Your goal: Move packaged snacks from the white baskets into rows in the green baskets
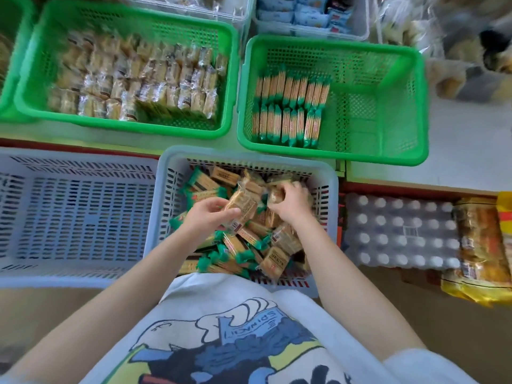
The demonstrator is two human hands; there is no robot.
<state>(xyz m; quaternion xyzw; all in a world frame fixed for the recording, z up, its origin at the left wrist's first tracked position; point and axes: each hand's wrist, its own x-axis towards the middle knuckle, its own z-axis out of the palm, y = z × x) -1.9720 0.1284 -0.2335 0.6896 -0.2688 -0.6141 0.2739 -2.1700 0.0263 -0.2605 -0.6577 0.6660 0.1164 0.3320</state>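
While deep in the white basket (166,173), both hands' fingers (221,210) each pinching a clear-wrapped snack (242,207).

3 green baskets (332,45), 2 white baskets (243,153), 2 hands (210,214), 1 shrink-wrapped bottle pack (401,231), 2 rows of green-ended snack packs (291,106).
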